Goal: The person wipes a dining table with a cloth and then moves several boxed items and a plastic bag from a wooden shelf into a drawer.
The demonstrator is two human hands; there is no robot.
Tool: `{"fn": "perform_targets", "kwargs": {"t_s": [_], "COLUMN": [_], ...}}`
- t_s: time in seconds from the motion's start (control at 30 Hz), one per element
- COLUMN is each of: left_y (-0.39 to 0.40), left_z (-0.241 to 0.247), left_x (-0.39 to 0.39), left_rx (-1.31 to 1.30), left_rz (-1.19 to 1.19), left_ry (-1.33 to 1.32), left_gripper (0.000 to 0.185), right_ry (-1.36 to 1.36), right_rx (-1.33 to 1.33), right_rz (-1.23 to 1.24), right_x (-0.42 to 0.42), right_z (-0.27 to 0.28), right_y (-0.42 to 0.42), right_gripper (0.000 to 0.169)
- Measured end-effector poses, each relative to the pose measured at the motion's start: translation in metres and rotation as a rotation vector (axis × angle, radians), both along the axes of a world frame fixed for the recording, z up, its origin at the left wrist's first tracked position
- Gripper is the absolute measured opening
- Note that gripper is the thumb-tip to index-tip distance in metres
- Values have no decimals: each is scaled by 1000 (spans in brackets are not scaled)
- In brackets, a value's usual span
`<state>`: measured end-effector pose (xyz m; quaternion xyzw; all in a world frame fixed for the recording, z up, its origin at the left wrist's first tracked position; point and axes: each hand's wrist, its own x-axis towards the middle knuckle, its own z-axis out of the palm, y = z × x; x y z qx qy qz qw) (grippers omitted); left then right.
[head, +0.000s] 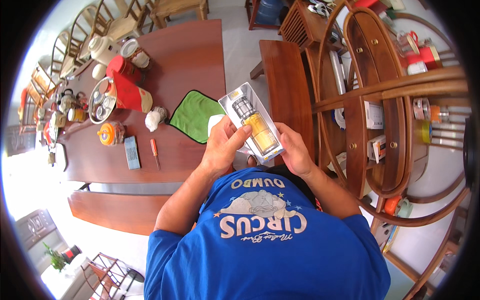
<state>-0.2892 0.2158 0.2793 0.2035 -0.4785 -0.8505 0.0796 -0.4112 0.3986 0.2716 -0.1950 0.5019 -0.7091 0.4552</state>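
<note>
A printed box (255, 125) picturing a yellow bottle with a checked cap is held up before my chest. My left hand (225, 144) grips its left side, the thumb lying across its front. My right hand (294, 150) touches its lower right edge with the fingers. Just behind my left hand, something white (214, 123) lies over the edge of a green cloth (195, 116) with a black border. On the wooden table (180, 67), left of my hands, are a screwdriver (154, 148) with a red handle and a flat rectangular item (132, 153) bearing a printed code.
Farther left stand an orange-lidded jar (107, 134), a steel tray (102, 100), a red pouch (129, 90) and a lidded clear jar (135, 54). Wooden benches (287, 82) flank the table. A round-framed wooden shelf unit (354, 146) rises at the right.
</note>
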Motion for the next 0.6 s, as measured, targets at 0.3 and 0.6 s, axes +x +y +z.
{"fn": "perform_targets", "kwargs": {"t_s": [0.3,0.6], "left_y": [31,27], "left_z": [8,-7], "left_x": [-35,-33], "left_rx": [34,95], "left_rz": [-225,-247], "left_ry": [18,-79], "left_gripper": [66,63], "right_ry": [-87,293], "right_rx": [64,153], "right_rz": [-84,-789], "right_x": [-29,-102], "right_z": [1,28], "right_y": [58,213], "right_gripper": [38,39]}}
